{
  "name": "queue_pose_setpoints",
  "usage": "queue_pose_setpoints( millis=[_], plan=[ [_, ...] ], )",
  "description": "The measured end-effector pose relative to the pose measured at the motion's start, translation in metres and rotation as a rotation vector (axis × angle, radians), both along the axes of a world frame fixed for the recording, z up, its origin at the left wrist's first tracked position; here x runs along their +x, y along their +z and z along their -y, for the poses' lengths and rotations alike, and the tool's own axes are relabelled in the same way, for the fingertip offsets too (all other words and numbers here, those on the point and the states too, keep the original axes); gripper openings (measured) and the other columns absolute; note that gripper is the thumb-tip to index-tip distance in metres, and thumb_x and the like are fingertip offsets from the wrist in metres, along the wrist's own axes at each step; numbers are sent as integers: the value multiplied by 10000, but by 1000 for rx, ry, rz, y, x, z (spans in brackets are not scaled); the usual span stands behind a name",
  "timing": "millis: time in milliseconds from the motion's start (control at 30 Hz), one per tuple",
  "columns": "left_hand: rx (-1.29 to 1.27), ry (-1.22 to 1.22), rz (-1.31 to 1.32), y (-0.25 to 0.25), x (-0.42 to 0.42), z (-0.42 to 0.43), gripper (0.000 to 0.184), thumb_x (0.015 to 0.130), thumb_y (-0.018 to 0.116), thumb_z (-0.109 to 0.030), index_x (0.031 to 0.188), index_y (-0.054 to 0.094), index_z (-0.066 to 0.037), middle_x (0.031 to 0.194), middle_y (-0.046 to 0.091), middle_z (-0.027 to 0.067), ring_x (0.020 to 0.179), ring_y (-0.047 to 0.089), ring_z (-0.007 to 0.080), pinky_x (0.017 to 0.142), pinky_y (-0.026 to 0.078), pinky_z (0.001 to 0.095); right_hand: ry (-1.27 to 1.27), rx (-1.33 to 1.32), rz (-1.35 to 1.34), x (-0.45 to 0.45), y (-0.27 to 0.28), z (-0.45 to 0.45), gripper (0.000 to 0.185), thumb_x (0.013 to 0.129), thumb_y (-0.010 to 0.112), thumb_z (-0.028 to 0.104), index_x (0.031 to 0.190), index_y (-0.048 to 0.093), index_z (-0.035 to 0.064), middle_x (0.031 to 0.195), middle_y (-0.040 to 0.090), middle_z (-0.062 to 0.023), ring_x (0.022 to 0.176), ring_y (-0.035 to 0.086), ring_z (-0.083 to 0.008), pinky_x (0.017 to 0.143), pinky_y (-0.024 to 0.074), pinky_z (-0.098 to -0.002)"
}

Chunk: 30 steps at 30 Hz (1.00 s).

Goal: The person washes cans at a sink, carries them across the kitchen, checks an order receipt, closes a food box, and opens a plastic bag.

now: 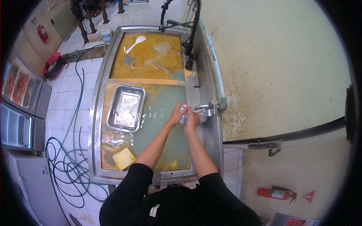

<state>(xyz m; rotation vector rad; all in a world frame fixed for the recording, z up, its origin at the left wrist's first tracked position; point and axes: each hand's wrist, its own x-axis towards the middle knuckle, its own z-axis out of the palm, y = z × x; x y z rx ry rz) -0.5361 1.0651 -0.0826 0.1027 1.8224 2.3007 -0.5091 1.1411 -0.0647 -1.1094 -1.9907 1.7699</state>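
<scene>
Both of my hands meet at the right side of the near sink basin, just left of the metal tap (pixel 205 107). My left hand (pixel 178 113) has its fingers closed at the top of a small, clear, plastic-looking thing (pixel 183 119). My right hand (pixel 192 119) is closed against the same thing from the right, and its fingers are partly blurred. Much of the thing is hidden by my hands, so its exact kind does not show. Cloudy greenish water (pixel 162 130) lies beneath them.
A metal tray (pixel 126 109) sits in the near basin, with a yellow sponge-like block (pixel 124 159) by the front corner. The far basin holds murky orange water and a white spoon (pixel 135 44). A green hose (pixel 62 165) coils on the floor at left.
</scene>
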Motion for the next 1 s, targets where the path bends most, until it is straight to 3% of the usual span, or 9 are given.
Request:
queue_pose_setpoints(
  millis=[167, 267, 333, 467, 667, 767, 867, 933, 1000],
  plan=[
    [-42, 2, 0, 2, 0, 3, 271, 849, 582, -314, 948, 502, -74, 790, 528, 31, 730, 478, 101, 639, 421, 255, 9, 68, 60, 10, -7, -5, 241, 716, 613, 207, 823, 626, -8, 796, 641, -109, 753, 603, -194, 692, 462, -313],
    [1, -104, 127, 8, -10, 12, 305, 839, 592, -353, 930, 508, -74, 811, 540, 33, 766, 481, 104, 673, 412, 247, 125, 174, -179, 31, -3, -1, 217, 764, 549, 121, 917, 619, -15, 843, 640, -122, 765, 606, -208, 711, 464, -314],
    [26, -222, 171, 6, -11, 15, 269, 861, 562, -342, 925, 511, -86, 821, 541, 29, 759, 486, 91, 655, 412, 236, 187, 458, -367, 47, 14, 8, 217, 810, 513, 74, 991, 612, 7, 878, 634, -137, 774, 609, -237, 721, 466, -317],
    [-108, -239, 99, 2, -13, 17, 265, 858, 565, -346, 916, 512, -93, 821, 543, 24, 752, 491, 87, 646, 411, 231, 313, 588, -380, 55, 24, -3, 219, 822, 522, 79, 1018, 615, 43, 885, 625, -142, 786, 606, -258, 721, 469, -329],
    [-114, -302, 150, 15, 0, 18, 272, 840, 591, -341, 916, 515, -91, 809, 545, 10, 720, 502, 84, 608, 423, 237, 461, 785, -391, 50, 22, -16, 96, 771, 576, 56, 853, 595, 10, 792, 588, -134, 746, 573, -300, 666, 453, -375],
    [-35, -201, 107, 1, -2, 9, 290, 826, 610, -332, 928, 517, -77, 811, 548, 21, 708, 512, 92, 596, 429, 243, 561, 836, -453, 62, 27, -13, 73, 769, 576, 60, 743, 549, -3, 749, 572, -135, 719, 556, -317, 646, 440, -391],
    [138, 54, 299, 3, -8, 4, 376, 802, 618, -401, 955, 535, -67, 809, 576, 44, 673, 554, 136, 582, 458, 272, 714, 849, -578, 93, 30, -13, 85, 763, 571, 67, 722, 536, 1, 716, 559, -129, 722, 562, -314, 645, 438, -389],
    [569, -263, 538, 5, -9, 7, 413, 832, 563, -384, 1050, 485, -43, 894, 580, 124, 794, 597, 220, 653, 514, 340, 724, 731, -111, 108, 29, -21, 96, 742, 594, 89, 712, 543, 14, 664, 541, -114, 730, 567, -319, 670, 437, -387],
    [698, -355, 605, 4, -9, 5, 430, 836, 547, -388, 1068, 474, -34, 916, 577, 144, 827, 597, 256, 671, 523, 378, 765, 745, 103, 109, 25, -38, 104, 729, 615, 105, 750, 552, 25, 727, 551, -115, 759, 567, -320, 672, 442, -392]
  ],
)
